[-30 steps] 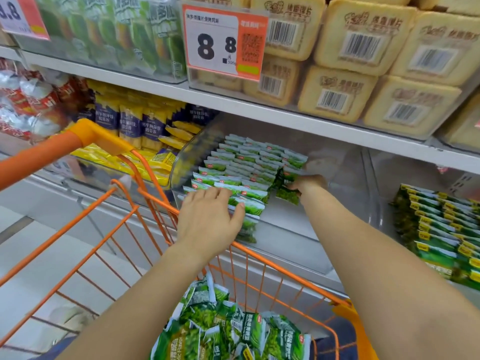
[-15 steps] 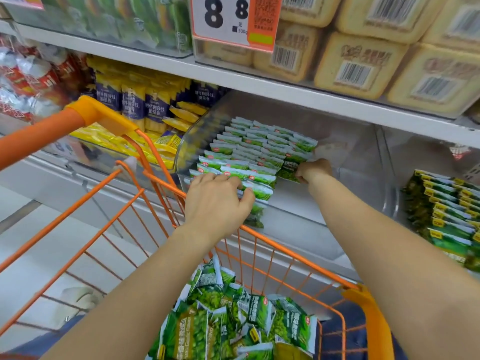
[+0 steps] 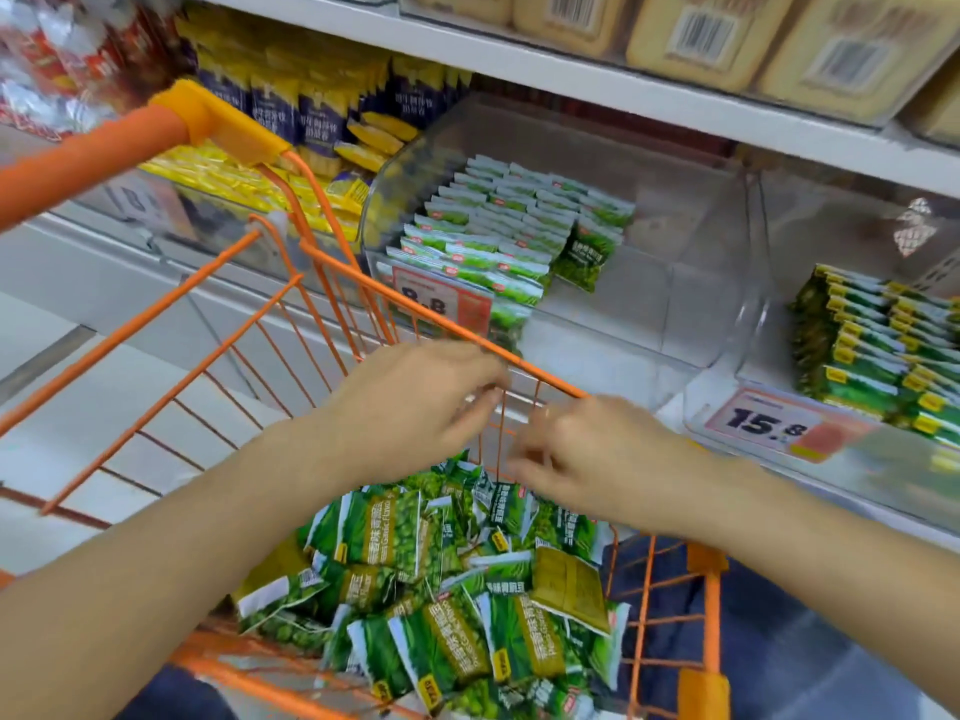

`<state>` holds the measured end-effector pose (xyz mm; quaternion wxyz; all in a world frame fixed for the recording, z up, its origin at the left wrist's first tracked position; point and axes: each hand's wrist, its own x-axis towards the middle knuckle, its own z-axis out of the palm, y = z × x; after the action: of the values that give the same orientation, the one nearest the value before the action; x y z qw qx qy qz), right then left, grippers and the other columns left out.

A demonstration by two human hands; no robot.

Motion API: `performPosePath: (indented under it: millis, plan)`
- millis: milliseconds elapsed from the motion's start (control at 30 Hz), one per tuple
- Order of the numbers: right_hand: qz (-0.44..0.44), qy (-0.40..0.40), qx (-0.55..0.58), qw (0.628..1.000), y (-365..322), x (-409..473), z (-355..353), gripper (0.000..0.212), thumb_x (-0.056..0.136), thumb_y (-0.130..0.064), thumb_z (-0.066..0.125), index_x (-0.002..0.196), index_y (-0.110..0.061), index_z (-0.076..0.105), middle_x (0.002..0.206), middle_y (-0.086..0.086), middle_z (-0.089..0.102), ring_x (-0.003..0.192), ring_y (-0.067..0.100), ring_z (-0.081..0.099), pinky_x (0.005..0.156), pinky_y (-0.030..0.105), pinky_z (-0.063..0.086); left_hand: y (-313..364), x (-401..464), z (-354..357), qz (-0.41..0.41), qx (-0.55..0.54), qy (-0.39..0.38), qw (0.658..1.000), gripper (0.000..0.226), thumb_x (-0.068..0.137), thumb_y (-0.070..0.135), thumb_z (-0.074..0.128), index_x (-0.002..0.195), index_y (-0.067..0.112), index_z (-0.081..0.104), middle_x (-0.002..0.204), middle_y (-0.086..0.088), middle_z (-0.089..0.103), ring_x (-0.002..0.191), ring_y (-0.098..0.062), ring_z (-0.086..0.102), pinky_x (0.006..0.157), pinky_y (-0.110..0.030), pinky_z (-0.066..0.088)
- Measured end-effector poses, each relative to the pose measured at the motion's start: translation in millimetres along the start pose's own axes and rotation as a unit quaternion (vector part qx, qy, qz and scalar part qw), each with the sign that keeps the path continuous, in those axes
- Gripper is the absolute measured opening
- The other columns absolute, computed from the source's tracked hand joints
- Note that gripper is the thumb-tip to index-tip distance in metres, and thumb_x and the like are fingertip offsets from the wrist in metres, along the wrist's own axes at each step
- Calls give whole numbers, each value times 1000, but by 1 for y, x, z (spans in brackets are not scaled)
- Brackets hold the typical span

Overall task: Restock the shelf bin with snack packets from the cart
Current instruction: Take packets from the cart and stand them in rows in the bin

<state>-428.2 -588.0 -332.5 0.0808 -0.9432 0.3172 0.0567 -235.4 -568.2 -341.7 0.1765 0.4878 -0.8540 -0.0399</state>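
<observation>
A white store shelf [image 3: 597, 350] holds a clear plastic bin [image 3: 675, 283] with rows of green snack packets [image 3: 488, 226]. An orange wire cart [image 3: 291, 283] carries a loose pile of green packets [image 3: 447, 589].

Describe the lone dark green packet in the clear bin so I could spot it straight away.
Find the clear shelf bin above the orange cart, under the white shelf. Rows of pale green packets fill its left part. The lone packet leans at their right edge, darker green and showing its whole face.
</observation>
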Motion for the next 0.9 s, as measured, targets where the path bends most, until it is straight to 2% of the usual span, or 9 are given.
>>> performPosePath:
  millis: [100,233,300,367,567,700,800,833,900]
  plan:
    - [-6,-210,-103,972,6,5,25,22,92,-17,49,110,-12,62,100,10,64,90,27,62,68,36,52,-8,-13,10,-37,44,-129,990,33,101,38,31,107,26,61,93,8,66,82,-17,63,65,-33,50]
    - [-69,-322,-253,910,4,5,65,35,94,-5,51,128,-7,52,126,15,53,106,32,58,70,36,46,-21,-15,25,-77,73,-199,974,30,103,33,33,109,23,60,88,1,68,78,-19,61,68,-32,50]
    - [-86,-357,-271,890,1,2,79,42,97,-8,46,138,-5,40,135,16,47,111,33,55,69,38,45,-25,-14,28,-96,48,-207,972,29,103,32,35,108,22,62,89,0,68,78,-19,60,67,-31,50]
    - [-96,-364,-296,878,1,3,87,47,99,-8,43,145,-4,31,142,15,41,112,32,53,55,33,37,-26,-13,28,-111,25,-211,971,29,103,32,36,107,22,62,89,-1,68,78,-20,61,65,-31,49]
    - [-119,-353,-283,884,0,12,75,24,94,1,49,115,-2,58,110,13,63,95,31,61,51,31,36,-25,-14,25,-110,6,-209,972,29,103,32,36,112,22,61,96,-1,69,82,-19,60,69,-32,49]
    - [-20,-258,-134,957,5,18,40,12,91,-3,49,84,-5,57,77,9,56,72,25,56,56,34,43,-27,-12,17,-117,-9,-169,979,28,102,31,38,116,24,61,100,4,69,75,-13,51,62,-26,37]
    - [82,-118,100,984,8,18,22,15,92,-22,59,102,-17,70,77,-3,64,71,6,60,66,23,48,-26,-14,10,-125,-73,-114,983,26,97,27,46,119,28,61,98,10,66,82,-11,60,68,-28,47]
    - [126,-69,212,967,6,18,17,15,91,-23,63,102,-19,71,67,-7,61,63,0,58,64,19,49,-24,-14,7,-125,-105,-104,981,30,93,26,48,120,30,60,100,13,65,87,-8,61,73,-29,50]
    - [198,-5,444,874,1,18,3,4,87,-14,68,91,-16,69,49,-8,55,50,2,59,62,21,56,-17,-14,3,-120,-183,-95,971,43,83,31,45,124,35,55,110,18,62,90,2,57,77,-28,48]
